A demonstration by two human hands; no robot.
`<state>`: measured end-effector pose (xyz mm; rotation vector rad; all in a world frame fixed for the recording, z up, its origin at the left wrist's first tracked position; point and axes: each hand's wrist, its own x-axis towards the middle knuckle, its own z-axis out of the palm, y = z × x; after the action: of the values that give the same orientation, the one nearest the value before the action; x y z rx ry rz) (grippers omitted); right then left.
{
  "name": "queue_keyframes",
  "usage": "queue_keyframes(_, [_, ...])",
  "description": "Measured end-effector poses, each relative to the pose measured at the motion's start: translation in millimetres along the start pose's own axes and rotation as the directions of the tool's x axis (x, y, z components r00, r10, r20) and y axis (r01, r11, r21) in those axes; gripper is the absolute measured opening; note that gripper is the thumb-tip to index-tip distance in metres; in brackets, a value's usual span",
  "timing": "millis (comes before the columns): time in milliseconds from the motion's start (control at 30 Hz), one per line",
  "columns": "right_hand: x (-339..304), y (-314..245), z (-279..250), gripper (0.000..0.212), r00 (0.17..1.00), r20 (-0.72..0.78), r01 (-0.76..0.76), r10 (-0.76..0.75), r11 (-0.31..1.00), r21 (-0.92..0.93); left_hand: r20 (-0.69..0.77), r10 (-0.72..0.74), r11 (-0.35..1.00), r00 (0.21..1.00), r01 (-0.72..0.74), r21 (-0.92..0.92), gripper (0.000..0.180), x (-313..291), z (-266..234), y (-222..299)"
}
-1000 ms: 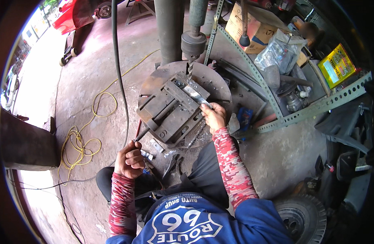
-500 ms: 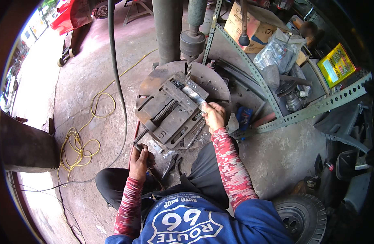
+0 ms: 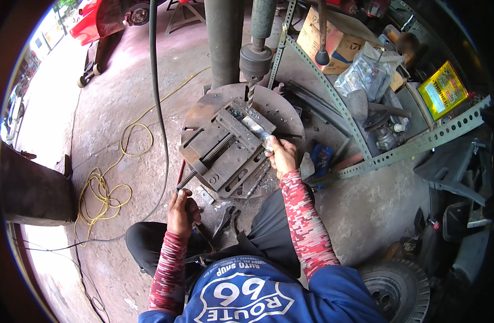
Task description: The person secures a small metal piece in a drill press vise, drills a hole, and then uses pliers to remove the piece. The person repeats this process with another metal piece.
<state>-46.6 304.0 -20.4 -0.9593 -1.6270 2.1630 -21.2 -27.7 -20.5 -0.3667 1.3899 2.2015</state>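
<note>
A grey machine vise (image 3: pixel 241 163) lies aslant on the round drill press table (image 3: pixel 201 112). My right hand (image 3: pixel 283 157) is closed on the near end of a shiny flat metal bar (image 3: pixel 256 128), which lies at the vise jaws. Just beyond the bar, a twist drill bit (image 3: pixel 250 96) points down from the drill chuck (image 3: pixel 255 62); metal chips lie around it. My left hand (image 3: pixel 180 214) is curled at the outer end of the vise screw (image 3: pixel 218 151), gripping its handle, which the fingers mostly hide.
A black cable (image 3: pixel 156 91) hangs left of the press column (image 3: pixel 224 43). Yellow cord (image 3: pixel 99 188) is coiled on the floor. On the right stand a perforated metal frame (image 3: pixel 333 86), a cardboard box (image 3: pixel 333 40) and a yellow can (image 3: pixel 443 90). A tire (image 3: pixel 413 285) lies nearby.
My left hand has turned at the screw end, its fingers now curled differently around the handle. My right hand keeps its hold on the metal bar. The view has shifted slightly.
</note>
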Motion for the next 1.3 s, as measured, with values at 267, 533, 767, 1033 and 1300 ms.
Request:
queue_keyframes(267, [2.6, 3.1, -0.3, 0.032, 0.998, 0.009, -0.066, 0.066, 0.995, 0.079, 0.501, -0.364, 0.451, 0.786, 0.619, -0.643, 0.032, 5.2, -16.4, 49.9])
queue_keyframes(533, [5.4, 9.3, -3.7, 0.031, 0.998, 0.056, -0.037, 0.033, 0.997, 0.070, 0.459, -0.251, 0.647, 0.852, 0.501, -0.576, 0.035, 1.7, -12.8, 32.9])
queue_keyframes(767, [6.5, 12.8, -4.6, 0.031, 0.998, 0.057, -0.038, 0.033, 0.995, 0.088, 0.492, -0.301, 0.402, 0.817, 0.576, -0.712, 0.032, 1.6, -12.7, 50.9])
queue_keyframes(1033, [5.4, 10.2, -5.6, 0.029, 0.997, 0.069, -0.030, 0.026, 0.998, 0.057, 0.350, -0.272, 0.734, 0.896, 0.429, -0.527, 0.020, -2.1, -2.9, 39.7])
queue_keyframes(1300, [4.5, 9.8, -2.3, 0.033, 1.000, 0.026, -0.009, 0.008, 0.998, 0.056, 0.029, 0.244, 0.860, 0.969, -0.230, 0.456, 0.016, -0.7, -6.0, -9.8])
